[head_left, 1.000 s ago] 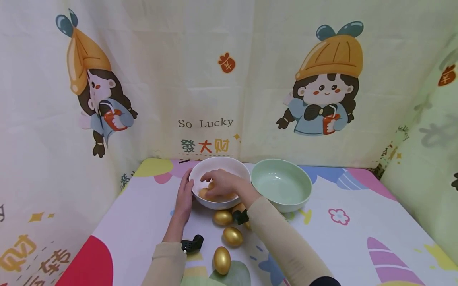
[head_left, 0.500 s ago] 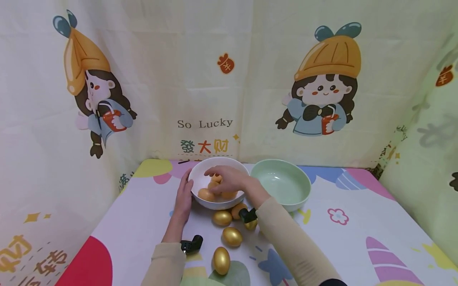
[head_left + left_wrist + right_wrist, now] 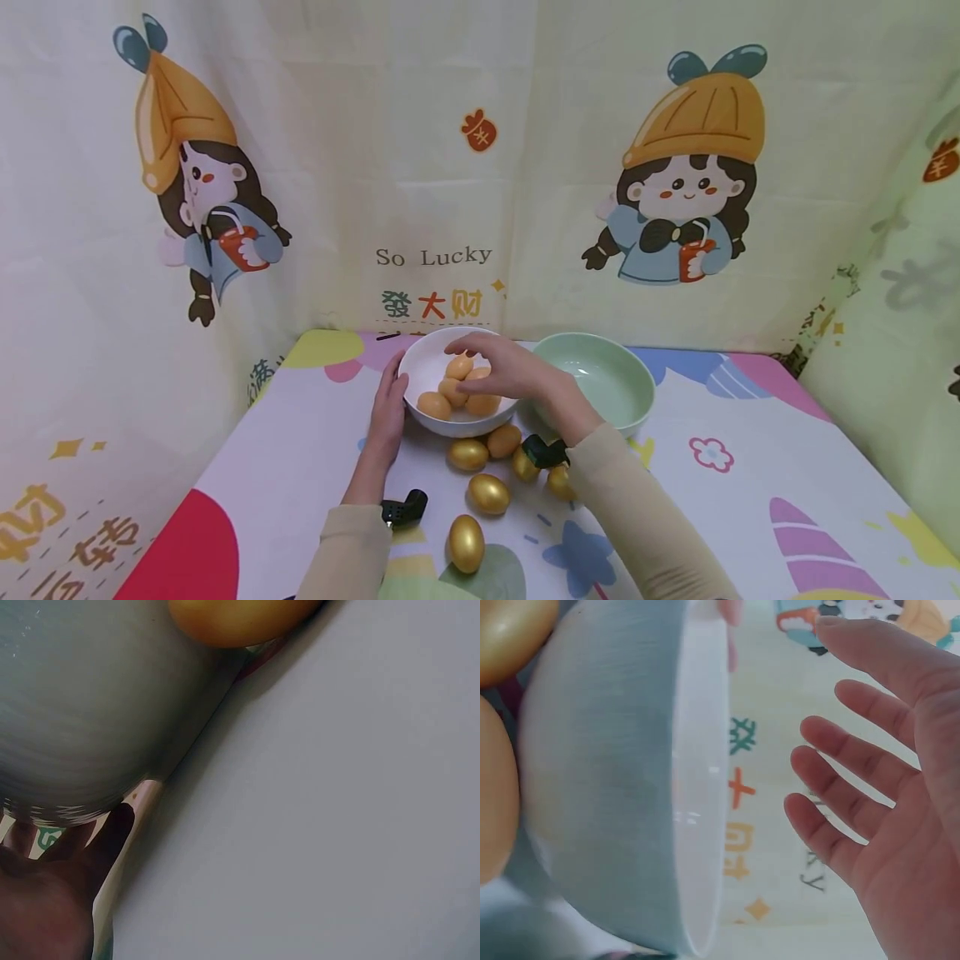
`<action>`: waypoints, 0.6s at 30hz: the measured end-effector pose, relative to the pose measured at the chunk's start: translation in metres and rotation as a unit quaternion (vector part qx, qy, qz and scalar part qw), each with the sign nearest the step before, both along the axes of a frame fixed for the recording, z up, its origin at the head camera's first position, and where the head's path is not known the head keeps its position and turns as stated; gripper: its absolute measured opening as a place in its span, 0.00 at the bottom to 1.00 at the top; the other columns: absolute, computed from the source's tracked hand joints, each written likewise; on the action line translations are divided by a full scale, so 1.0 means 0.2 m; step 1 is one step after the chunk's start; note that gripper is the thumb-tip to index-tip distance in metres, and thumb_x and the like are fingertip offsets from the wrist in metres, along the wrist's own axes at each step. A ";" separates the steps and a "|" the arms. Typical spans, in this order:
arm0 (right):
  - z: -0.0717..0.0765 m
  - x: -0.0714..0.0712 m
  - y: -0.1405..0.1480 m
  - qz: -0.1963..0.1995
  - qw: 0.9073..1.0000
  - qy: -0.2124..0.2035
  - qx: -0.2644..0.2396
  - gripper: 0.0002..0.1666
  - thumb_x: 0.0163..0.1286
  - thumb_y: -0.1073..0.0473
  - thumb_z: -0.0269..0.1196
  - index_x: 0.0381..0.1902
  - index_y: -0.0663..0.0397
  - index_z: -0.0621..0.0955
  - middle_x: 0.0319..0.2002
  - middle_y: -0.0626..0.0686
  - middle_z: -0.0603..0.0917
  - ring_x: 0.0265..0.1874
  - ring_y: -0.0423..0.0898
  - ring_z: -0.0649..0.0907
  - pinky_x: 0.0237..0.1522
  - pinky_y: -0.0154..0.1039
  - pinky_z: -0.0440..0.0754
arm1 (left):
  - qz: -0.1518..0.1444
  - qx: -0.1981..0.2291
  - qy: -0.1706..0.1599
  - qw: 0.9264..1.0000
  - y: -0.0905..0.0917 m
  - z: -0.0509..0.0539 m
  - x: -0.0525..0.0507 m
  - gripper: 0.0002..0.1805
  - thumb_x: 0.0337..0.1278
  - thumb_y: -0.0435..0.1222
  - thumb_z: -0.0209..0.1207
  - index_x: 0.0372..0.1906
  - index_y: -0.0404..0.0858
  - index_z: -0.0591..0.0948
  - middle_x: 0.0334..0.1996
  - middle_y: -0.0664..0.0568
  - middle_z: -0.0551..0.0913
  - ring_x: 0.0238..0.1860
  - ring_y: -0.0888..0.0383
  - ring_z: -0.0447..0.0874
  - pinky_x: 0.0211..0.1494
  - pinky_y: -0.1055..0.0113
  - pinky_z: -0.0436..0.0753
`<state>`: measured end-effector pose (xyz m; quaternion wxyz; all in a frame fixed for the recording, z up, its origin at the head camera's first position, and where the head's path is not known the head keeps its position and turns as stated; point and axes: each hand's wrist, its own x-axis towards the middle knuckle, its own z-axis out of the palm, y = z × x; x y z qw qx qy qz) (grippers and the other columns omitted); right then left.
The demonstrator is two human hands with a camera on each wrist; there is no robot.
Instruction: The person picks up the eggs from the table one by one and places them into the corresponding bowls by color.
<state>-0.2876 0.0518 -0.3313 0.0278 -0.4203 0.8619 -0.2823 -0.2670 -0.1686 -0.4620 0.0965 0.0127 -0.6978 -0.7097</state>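
The white bowl (image 3: 420, 367) holds several brown eggs (image 3: 434, 406). My left hand (image 3: 387, 417) holds its left side, thumb at the rim and fingers along the outer wall; those fingers (image 3: 79, 844) also show in the left wrist view. Over the bowl's right part hovers my right hand (image 3: 510, 367), fingers spread and holding nothing, hiding some eggs from the head view. In the right wrist view, the right palm (image 3: 907, 862) faces the bowl, apart from it. Several golden eggs (image 3: 488, 494) and one brown egg (image 3: 504, 441) lie on the table in front.
A light green bowl (image 3: 622, 392) stands right beside the white one, partly behind my right forearm. The table (image 3: 300, 467) has a colourful printed cover. A printed cloth (image 3: 427, 167) hangs behind and at both sides.
My right hand has risen from among the eggs and moved right, with its fingers spreading. More brown eggs show in the bowl. The left hand stays on the bowl.
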 end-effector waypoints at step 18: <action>0.04 0.16 0.20 -0.014 0.999 0.037 0.000 0.29 0.66 0.54 0.71 0.63 0.52 0.79 0.58 0.48 0.80 0.55 0.47 0.77 0.57 0.46 0.78 | -0.003 0.014 0.020 1.000 -0.01 -0.01 -0.01 0.28 0.80 0.47 0.40 0.79 0.52 0.59 0.78 0.58 0.57 0.76 0.53 0.57 0.75 0.53 0.59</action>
